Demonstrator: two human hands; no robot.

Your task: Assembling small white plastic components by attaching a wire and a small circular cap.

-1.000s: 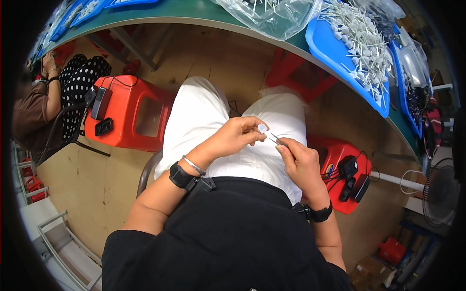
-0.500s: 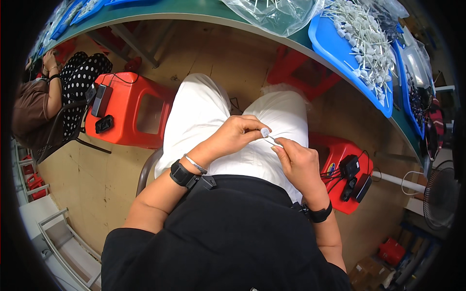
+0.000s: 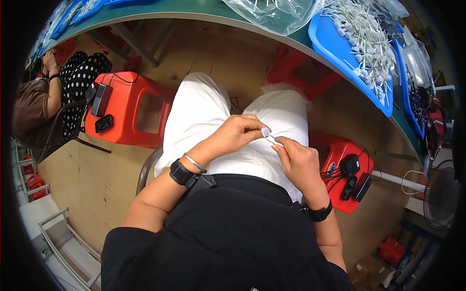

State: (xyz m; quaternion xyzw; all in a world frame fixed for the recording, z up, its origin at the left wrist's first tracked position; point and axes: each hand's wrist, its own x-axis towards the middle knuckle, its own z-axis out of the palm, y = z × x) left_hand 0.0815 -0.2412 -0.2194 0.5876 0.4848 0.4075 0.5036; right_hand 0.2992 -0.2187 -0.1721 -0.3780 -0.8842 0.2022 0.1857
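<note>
Above my lap, my left hand point(image 3: 239, 132) pinches a small white-headed piece point(image 3: 265, 132) between thumb and fingertips. Its pale round head faces up, and it resembles the stemmed pieces in the blue tray. My right hand point(image 3: 297, 157) is closed around a thin, grey, metal-looking tool point(image 3: 275, 140), whose tip points at the white head. Whether tip and head touch is too small to tell. The palm hides most of the tool, so its exact kind cannot be made out.
A blue tray point(image 3: 335, 57) heaped with white-headed stemmed pieces sits on the green table point(image 3: 194, 7), beside a clear plastic bag point(image 3: 276, 17). Red stools point(image 3: 121, 104) flank me, with black devices on them. A fan point(image 3: 439, 194) stands at right; another person point(image 3: 41, 99) sits at left.
Almost nothing differs. Both hands keep the same grip and place, with at most a tiny shift of the fingers and the tool tip.
</note>
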